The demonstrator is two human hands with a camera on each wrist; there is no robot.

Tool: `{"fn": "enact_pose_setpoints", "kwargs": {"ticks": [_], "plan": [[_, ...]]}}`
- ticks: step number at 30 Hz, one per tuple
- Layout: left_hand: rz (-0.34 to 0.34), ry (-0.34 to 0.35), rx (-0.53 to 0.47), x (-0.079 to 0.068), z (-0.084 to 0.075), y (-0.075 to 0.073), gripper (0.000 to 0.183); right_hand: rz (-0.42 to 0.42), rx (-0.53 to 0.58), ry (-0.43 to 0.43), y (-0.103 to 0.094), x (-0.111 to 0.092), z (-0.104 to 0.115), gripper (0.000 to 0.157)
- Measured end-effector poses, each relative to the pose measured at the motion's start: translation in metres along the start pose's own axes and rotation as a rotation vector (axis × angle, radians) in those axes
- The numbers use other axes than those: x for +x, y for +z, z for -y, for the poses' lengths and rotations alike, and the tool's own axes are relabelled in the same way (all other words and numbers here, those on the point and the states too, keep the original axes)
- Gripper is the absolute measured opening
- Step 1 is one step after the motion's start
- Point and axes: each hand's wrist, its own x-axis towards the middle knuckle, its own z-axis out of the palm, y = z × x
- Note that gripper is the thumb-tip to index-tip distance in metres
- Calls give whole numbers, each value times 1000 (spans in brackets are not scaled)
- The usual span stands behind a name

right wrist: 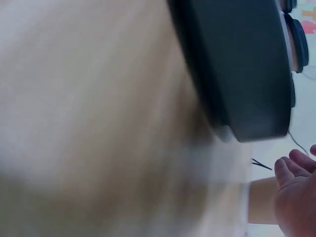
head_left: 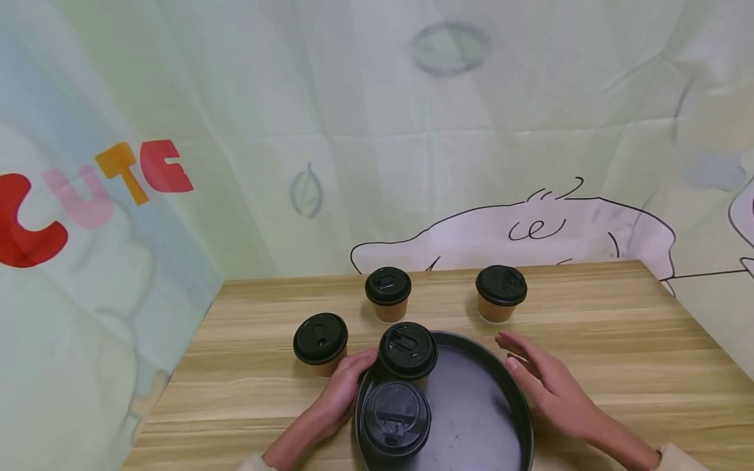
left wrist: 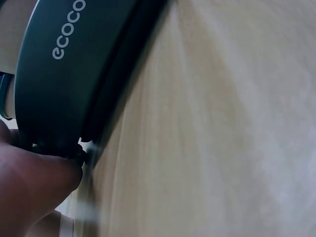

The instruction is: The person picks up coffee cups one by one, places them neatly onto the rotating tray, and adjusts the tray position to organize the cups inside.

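A round dark tray (head_left: 465, 399) lies on the table with two black-lidded paper cups on its left side, a farther cup (head_left: 408, 350) and a nearer cup (head_left: 396, 418). My left hand (head_left: 344, 383) grips the tray's left rim, its fingertips close to the farther cup. In the left wrist view, white "ecoco" lettering shows on the tray wall (left wrist: 69, 84), and part of the left hand (left wrist: 37, 182) is at its edge. Just off the tray's right rim, my right hand (head_left: 548, 386) has its fingers extended and holds nothing. The right wrist view shows a gap between that hand (right wrist: 296, 197) and the tray (right wrist: 242, 69).
More black-lidded paper cups stand on the wooden table (head_left: 618, 333): one cup (head_left: 321, 339) left of the tray beside my left hand, one (head_left: 387, 288) behind it, and one (head_left: 499, 288) at the back right. A printed curtain (head_left: 265, 131) hangs along the back and sides.
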Motion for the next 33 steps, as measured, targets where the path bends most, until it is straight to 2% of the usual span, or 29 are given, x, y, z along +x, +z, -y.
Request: {"fn": "enact_pose_setpoints", "kwargs": {"ticks": [6, 12, 16, 22, 27, 33], "plan": [[-2, -4, 6, -1, 0, 0, 52, -20, -77, -89, -14, 17, 7, 51], [-6, 0, 7, 0, 1, 0, 52, -78, -168, -218, -28, 41, 7, 71], [-13, -2, 7, -1, 0, 1, 53, -106, -238, -264, -35, 58, 4, 85], [-1, -1, -3, -1, 0, 1, 53, -127, -296, -256, -43, 78, -3, 95], [5, -6, 1, 0, -1, 0, 54, -120, -290, -237, -45, 94, -14, 102], [0, -11, 2, -1, -2, 0, 54, -107, -250, -128, -45, 108, -29, 112]]}}
